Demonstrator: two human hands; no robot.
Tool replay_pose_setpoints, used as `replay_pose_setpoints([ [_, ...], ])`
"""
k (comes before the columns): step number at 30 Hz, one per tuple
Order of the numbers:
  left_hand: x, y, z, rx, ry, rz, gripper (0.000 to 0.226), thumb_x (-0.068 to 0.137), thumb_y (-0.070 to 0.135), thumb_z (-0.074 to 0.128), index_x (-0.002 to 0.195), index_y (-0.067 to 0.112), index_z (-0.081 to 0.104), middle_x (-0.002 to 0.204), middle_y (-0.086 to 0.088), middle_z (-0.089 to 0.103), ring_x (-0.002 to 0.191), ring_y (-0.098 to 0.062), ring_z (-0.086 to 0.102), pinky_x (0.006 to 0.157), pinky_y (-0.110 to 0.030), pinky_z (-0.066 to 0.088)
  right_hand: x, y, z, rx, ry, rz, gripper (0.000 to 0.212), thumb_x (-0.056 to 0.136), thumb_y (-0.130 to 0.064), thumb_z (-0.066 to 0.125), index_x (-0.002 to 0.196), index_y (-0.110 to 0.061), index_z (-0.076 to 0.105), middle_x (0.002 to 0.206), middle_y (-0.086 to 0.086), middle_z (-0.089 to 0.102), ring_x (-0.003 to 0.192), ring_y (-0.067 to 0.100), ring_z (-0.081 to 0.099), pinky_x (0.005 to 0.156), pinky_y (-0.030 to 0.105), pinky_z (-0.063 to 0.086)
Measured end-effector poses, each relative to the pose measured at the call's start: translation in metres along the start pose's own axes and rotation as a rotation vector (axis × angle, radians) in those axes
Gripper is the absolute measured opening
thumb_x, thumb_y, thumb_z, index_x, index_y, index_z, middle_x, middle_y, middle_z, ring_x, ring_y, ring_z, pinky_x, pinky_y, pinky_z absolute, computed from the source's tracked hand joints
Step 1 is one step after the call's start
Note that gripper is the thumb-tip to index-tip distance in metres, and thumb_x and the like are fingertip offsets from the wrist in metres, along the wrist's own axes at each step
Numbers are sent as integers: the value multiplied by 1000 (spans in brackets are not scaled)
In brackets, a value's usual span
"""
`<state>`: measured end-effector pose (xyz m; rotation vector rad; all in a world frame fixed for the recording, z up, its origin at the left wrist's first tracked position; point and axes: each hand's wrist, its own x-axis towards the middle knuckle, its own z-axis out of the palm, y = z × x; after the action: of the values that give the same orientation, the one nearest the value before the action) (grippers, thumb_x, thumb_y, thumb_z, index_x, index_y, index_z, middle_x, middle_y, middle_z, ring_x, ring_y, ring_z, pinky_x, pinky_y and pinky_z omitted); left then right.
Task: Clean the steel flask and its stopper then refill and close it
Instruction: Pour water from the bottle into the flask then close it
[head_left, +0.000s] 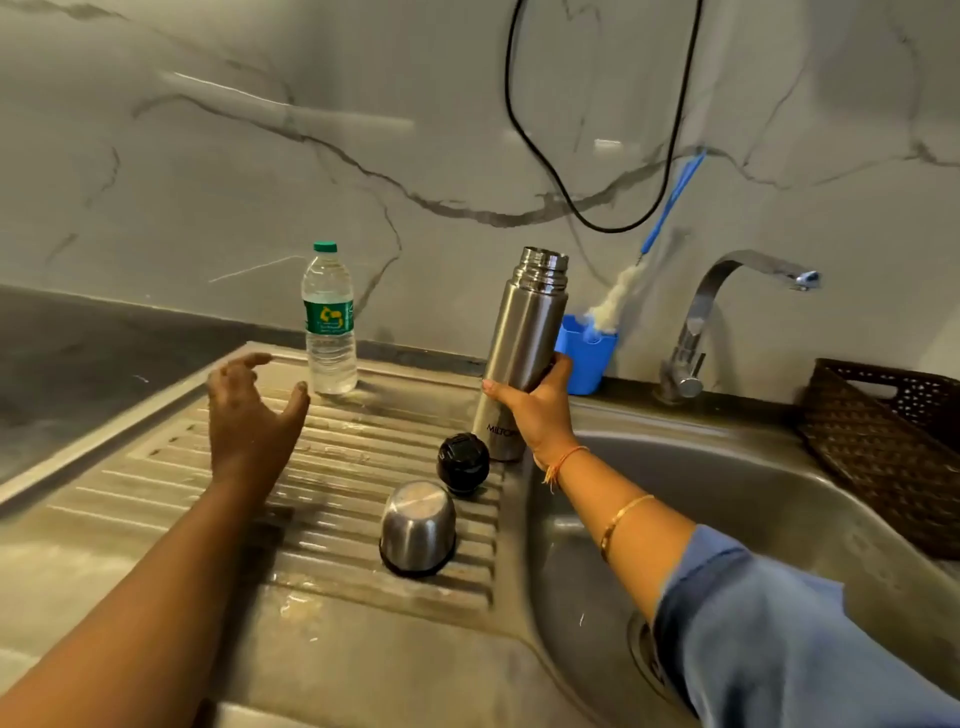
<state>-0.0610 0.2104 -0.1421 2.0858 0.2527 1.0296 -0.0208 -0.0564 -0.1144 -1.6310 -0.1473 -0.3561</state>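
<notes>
The steel flask (527, 332) stands uncapped and slightly tilted at the right edge of the ribbed drainboard (208, 467). My right hand (535, 408) grips its lower body. Its black stopper (462, 462) sits on the drainboard just left of the flask's base. The steel cup lid (418, 527) lies upside down in front of the stopper. A clear plastic water bottle (329, 319) with a green cap stands at the back of the drainboard. My left hand (252, 415) hovers with fingers spread, just left of and before the bottle, holding nothing.
The sink basin (753, 509) lies to the right, with a steel tap (727, 317) behind it. A blue holder (589, 358) with a bottle brush (649, 249) stands against the marble wall. A brown woven basket (883, 447) sits at far right. A black cable (597, 223) hangs on the wall.
</notes>
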Motion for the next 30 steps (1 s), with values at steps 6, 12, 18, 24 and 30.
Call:
replay_pose_setpoints([
  [6, 22, -2, 24, -19, -115, -60, 71, 82, 23, 73, 140, 11, 32, 143, -20, 33, 127, -35, 41, 101, -46, 40, 5, 11, 3, 25, -71, 9, 74, 78, -9, 73, 131, -15, 21, 124, 11, 48, 109, 23, 55, 95, 39, 47],
  [12, 57, 8, 47, -177, -223, -258, 102, 75, 23, 80, 148, 20, 8, 155, -18, 17, 140, -35, 26, 112, -44, 26, 7, 12, -2, -9, -136, 24, 72, 81, -10, 71, 127, -22, 17, 126, 10, 46, 111, 22, 53, 96, 36, 47],
  [18, 86, 12, 61, -322, -320, -372, 116, 76, 11, 78, 148, 22, -12, 149, -20, 34, 136, -33, 35, 115, -48, 21, 5, 10, -2, -15, -179, 28, 72, 82, -10, 71, 127, -24, 16, 127, 9, 45, 113, 22, 53, 98, 40, 48],
  [24, 97, 17, 63, -157, -258, -423, 103, 80, 20, 76, 150, 18, 1, 142, -22, 43, 130, -39, 43, 106, -53, 35, -2, 4, 4, -51, -230, 23, 80, 82, -12, 71, 134, -20, 11, 127, 4, 41, 109, 17, 51, 88, 27, 50],
  [30, 106, 17, 64, -101, -285, -349, 67, 74, 23, 80, 128, 3, 46, 126, -19, 57, 116, -36, 55, 98, -49, 46, -3, 0, 3, -97, -257, 18, 83, 83, -13, 69, 137, -26, 7, 137, 6, 35, 118, 18, 46, 100, 34, 44],
])
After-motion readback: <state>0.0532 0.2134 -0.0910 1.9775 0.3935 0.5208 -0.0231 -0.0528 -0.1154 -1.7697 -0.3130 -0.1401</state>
